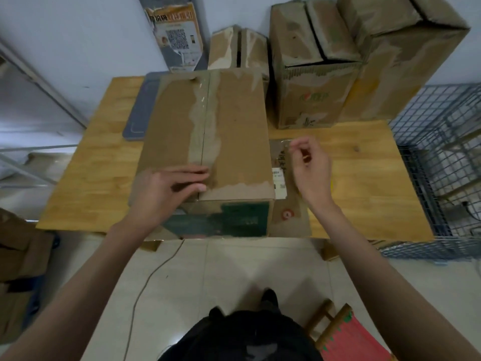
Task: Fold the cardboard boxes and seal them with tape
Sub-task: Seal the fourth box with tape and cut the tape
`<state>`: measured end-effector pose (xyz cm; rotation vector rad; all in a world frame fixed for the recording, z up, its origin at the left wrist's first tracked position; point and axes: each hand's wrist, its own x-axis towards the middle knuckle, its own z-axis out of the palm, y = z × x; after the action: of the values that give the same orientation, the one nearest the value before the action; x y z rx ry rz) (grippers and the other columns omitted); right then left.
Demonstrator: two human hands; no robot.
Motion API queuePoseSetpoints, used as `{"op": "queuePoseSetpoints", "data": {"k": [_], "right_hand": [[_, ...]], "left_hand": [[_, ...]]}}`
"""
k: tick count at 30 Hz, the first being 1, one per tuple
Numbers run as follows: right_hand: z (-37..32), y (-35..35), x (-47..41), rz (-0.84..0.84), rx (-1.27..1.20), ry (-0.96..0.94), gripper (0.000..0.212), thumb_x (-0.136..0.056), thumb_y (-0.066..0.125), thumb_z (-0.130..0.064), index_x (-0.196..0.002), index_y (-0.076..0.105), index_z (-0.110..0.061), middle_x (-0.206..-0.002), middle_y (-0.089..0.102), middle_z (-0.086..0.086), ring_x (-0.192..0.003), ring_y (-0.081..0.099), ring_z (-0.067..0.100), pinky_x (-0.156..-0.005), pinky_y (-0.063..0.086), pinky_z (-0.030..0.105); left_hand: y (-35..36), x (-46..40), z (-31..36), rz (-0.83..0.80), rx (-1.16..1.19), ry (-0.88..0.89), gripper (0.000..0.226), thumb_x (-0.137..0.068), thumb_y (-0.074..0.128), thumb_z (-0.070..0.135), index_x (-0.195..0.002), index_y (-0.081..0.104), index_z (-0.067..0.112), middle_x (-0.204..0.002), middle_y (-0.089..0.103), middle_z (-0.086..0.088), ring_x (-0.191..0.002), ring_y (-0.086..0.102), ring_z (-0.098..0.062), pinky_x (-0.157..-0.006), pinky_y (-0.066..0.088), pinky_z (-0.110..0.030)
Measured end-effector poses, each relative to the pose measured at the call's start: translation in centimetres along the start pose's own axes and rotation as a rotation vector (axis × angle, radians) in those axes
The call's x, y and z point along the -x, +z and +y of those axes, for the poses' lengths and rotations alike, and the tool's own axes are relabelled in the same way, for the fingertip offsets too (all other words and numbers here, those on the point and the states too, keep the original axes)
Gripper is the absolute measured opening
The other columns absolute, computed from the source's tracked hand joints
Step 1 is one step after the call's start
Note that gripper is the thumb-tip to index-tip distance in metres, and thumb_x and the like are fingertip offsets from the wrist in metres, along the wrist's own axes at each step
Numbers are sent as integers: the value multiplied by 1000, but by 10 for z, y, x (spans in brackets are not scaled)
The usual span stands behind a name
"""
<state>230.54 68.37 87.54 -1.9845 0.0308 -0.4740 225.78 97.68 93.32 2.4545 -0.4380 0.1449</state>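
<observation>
A brown cardboard box (234,131) stands on the wooden table (99,162). Its top flaps are closed and meet at a centre seam covered with old tape marks. My left hand (169,188) presses flat on the near end of the left flap, fingers straight and reaching to the seam. My right hand (311,165) hovers just right of the box with fingers curled. Thumb and forefinger pinch what looks like clear tape (287,148), faint and hard to make out.
A flattened cardboard piece (289,214) with a white label lies under the box's right side. Two taller boxes (312,74) (406,61) stand at the back right, with a smaller one behind. A wire basket (442,157) borders the right edge, and a grey mat (140,110) lies at the left.
</observation>
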Motion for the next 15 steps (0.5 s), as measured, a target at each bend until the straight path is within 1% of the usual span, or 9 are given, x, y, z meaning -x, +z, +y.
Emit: {"op": "queuePoseSetpoints", "data": {"k": [1,2,4,5,6,8,10,12,15], "right_hand": [[-25,1,8,-52,13,-99,16,-96,57,-7,-98,66,-19,-92,65,-11,-88,60,7,-79,47,23],[-46,6,19,-140,39,-180,16,-96,58,-9,-99,69,-19,-91,63,-15,-90,59,2,-81,46,20],[-75,21,39,-356,87,-265,16,-95,61,-14,-104,72,-20,-95,60,-18,-91,56,-6,-86,44,11],[-84,31,47,-448,106,-285,16,-94,63,-17,-107,73,-21,-98,60,-17,-92,56,-6,-89,45,11],[-89,40,53,-510,121,-296,17,-93,65,-21,-108,73,-22,-101,61,-15,-94,57,-4,-92,46,15],[-90,54,59,-544,133,-291,16,-90,70,-28,-105,74,-24,-102,63,-13,-97,57,3,-96,46,25],[-86,61,61,-530,155,-283,16,-85,73,-36,-99,75,-27,-100,63,-12,-98,56,6,-98,42,31],[-81,63,64,-522,193,-323,20,-81,74,-41,-95,75,-26,-99,63,-11,-99,56,8,-100,39,31],[-75,65,69,-482,236,-419,19,-79,79,-32,-94,73,-21,-100,64,-7,-99,56,11,-93,41,26]], "left_hand": [[0,3,-3,-5,8,40,33,-81,80,21,-113,75,19,-123,70,10,-116,65,-3,-105,49,-27],[0,5,-6,-8,0,84,35,-80,81,20,-114,74,17,-124,69,9,-117,64,-3,-106,48,-27],[-2,6,-9,-23,-9,152,39,-79,82,21,-116,73,14,-126,67,6,-119,61,-1,-107,47,-27],[-3,7,-12,-31,-5,178,41,-78,82,22,-118,72,13,-126,66,3,-121,59,-1,-107,46,-26],[-3,7,-14,-40,-4,200,43,-79,81,25,-119,71,13,-127,65,1,-123,56,-2,-107,45,-24],[-2,8,-21,-71,1,219,48,-81,76,34,-124,67,16,-131,63,1,-126,54,-5,-110,42,-25],[2,9,-30,-116,24,216,55,-83,70,44,-131,62,20,-137,58,3,-132,52,-8,-114,41,-31],[6,10,-40,-149,16,237,63,-81,69,49,-136,57,19,-142,54,3,-136,49,-9,-115,41,-37],[14,13,-49,-108,-96,316,65,-83,70,49,-138,57,17,-145,53,3,-137,48,-8,-108,48,-38]]}}
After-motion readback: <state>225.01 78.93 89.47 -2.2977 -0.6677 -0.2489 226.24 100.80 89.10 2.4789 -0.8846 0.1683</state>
